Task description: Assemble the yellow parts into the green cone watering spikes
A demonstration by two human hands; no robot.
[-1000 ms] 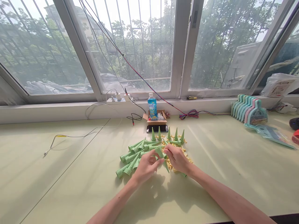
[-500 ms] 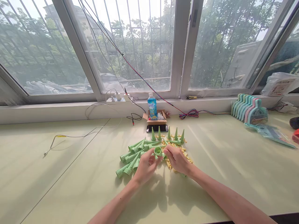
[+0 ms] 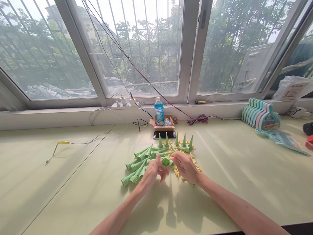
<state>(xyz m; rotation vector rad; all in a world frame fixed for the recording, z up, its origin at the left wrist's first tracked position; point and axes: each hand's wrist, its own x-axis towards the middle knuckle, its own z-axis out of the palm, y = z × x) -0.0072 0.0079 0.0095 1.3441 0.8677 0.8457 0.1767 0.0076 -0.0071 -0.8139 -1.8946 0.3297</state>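
A green cone-shaped plastic spike (image 3: 166, 161) is held between both hands, its round open end turned toward me. My left hand (image 3: 153, 173) pinches it from the left with fingertips. My right hand (image 3: 186, 166) grips it from the right, fingers curled. Under and left of the hands lies a pile of green spikes (image 3: 138, 161) on their sides. Several more green spikes stand upright in a row (image 3: 175, 141) just beyond. Small yellow plastic pieces (image 3: 195, 163) are scattered beneath my right hand.
Pale green table (image 3: 73, 189) below a window sill. A blue drink bottle (image 3: 159, 112) stands in a small cardboard box (image 3: 163, 126), with a phone (image 3: 164, 134) in front. Cables (image 3: 198, 119) run along the sill. Coloured plastic items (image 3: 260, 114) stand far right.
The spike in my hands has turned from pointing down-right to facing me with its open end. Both hands stayed over the pile, shifting only slightly.
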